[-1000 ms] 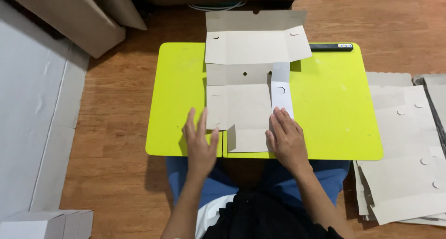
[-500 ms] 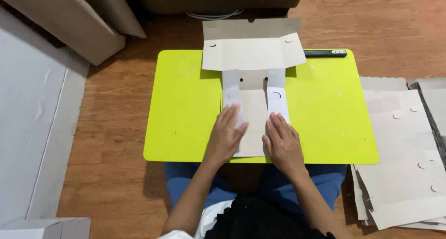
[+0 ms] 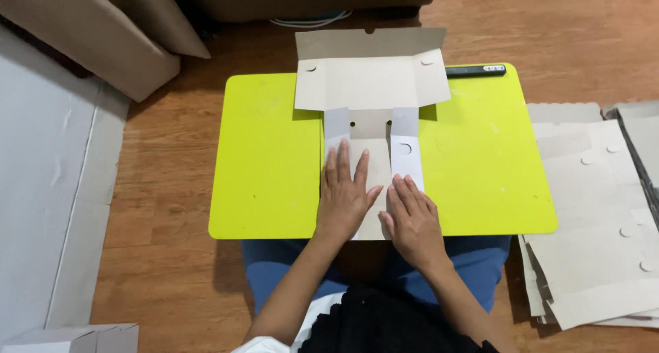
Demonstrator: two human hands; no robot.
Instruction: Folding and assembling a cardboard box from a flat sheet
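Observation:
A flat grey cardboard box blank lies on a lime-green lap table. Its wide upper panel spreads across the table's far edge, and both narrow side flaps are folded inward over the lower panel. My left hand presses flat on the left folded flap, fingers spread. On the right folded flap rests my right hand, also flat. Neither hand grips anything.
A black pen lies at the table's far right corner. A stack of flat cardboard blanks sits on the wooden floor to the right. A folded white box is at the lower left, and large cardboard pieces lean at the upper left.
The left side flap has been folded inward over the lower panel. My left hand moved from the left of the blank onto that flap; both hands now press side by side.

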